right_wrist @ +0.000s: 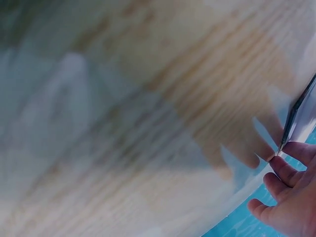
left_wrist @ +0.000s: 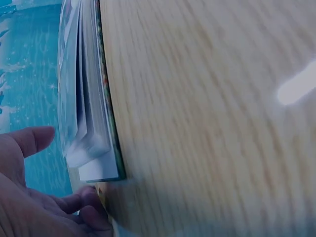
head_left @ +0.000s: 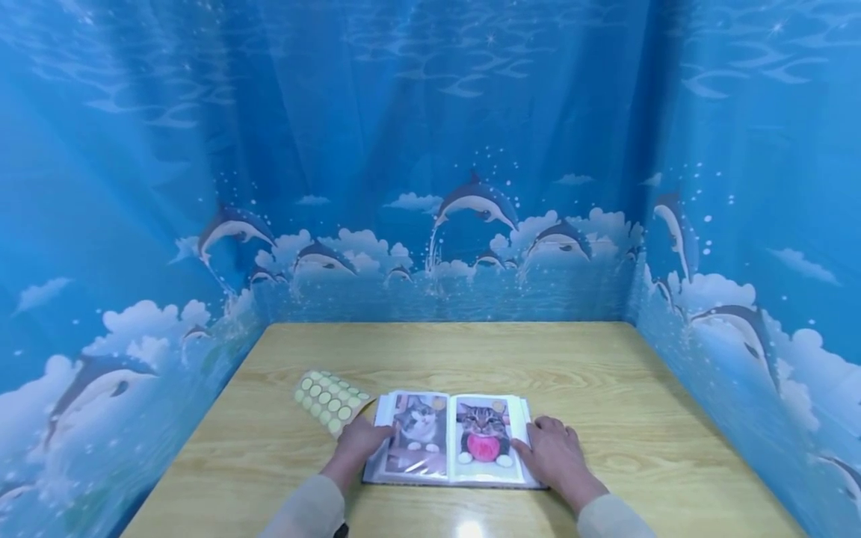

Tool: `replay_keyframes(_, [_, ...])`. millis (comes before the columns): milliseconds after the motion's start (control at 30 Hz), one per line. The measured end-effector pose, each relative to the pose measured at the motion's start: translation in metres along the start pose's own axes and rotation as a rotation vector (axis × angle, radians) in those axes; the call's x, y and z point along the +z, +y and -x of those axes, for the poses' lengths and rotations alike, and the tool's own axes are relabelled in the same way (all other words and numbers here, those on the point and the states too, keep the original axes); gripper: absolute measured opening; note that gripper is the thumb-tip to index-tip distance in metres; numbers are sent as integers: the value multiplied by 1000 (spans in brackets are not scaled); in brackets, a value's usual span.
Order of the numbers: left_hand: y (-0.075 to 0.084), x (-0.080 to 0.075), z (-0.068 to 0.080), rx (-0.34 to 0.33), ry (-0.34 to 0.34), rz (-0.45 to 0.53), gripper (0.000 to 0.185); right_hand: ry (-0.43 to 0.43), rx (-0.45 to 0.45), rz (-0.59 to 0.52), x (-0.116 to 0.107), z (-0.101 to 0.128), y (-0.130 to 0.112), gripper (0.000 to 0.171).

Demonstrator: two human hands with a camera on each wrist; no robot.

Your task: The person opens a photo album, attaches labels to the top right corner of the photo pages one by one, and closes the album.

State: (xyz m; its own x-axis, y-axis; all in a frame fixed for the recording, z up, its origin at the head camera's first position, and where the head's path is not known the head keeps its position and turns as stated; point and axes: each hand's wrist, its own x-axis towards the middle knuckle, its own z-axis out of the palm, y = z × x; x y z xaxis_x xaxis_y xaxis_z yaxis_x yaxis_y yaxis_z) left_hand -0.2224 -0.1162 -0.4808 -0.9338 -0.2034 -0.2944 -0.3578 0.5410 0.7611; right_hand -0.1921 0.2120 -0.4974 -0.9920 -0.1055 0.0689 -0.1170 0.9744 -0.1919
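Photo album (head_left: 452,441) open flat at table's (head_left: 605,373) 6 o'clock edge. L hand (head_left: 359,441) fingers relaxed on 9 o'clock page, R hand (head_left: 553,452) flat at 3 o'clock edge, prob. keeping pages spread. Sticker sheet (head_left: 329,400) at 10 o'clock.

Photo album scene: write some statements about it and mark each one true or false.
1. The photo album lies open on the wooden table. True.
2. Both facing pages show dog pictures. False: they show cats, the right one with a pink ball.
3. The left hand is at the album's left edge, the right hand at its right. True.
4. The sticker sheet lies right of the album. False: it lies to the left.
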Motion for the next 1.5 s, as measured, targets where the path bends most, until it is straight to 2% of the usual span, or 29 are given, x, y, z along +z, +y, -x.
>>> replay_keyframes(200, [-2,-2,-7,-1,-40,59,80,2,-2,0,0,0,0,55])
replay_keyframes(300, [-1,-4,-9,13,-30,74,78,-1,0,-3,0,1,-1,55])
replay_keyframes(467, [-2,-6,-13,-6,-11,92,79,8,-6,-8,0,1,-1,55])
replay_keyframes(633, [-4,-5,-15,-21,-35,133,83,11,-3,-15,-1,1,-1,55])
replay_keyframes(900, [2,-7,-11,-47,-45,143,83,-1,9,-17,0,1,2,56])
replay_keyframes(1033, [8,-1,-7,-29,-53,137,75,1,6,-9,1,2,3,55])
replay_keyframes(1233, [14,3,4,12,-56,98,73,21,-10,-10,3,4,1,53])
replay_keyframes(1333, [13,3,3,9,-47,129,74,23,-11,-7,3,3,1,53])
replay_keyframes(1500, [9,-3,-4,-36,-33,246,77,18,-5,-3,3,3,1,54])
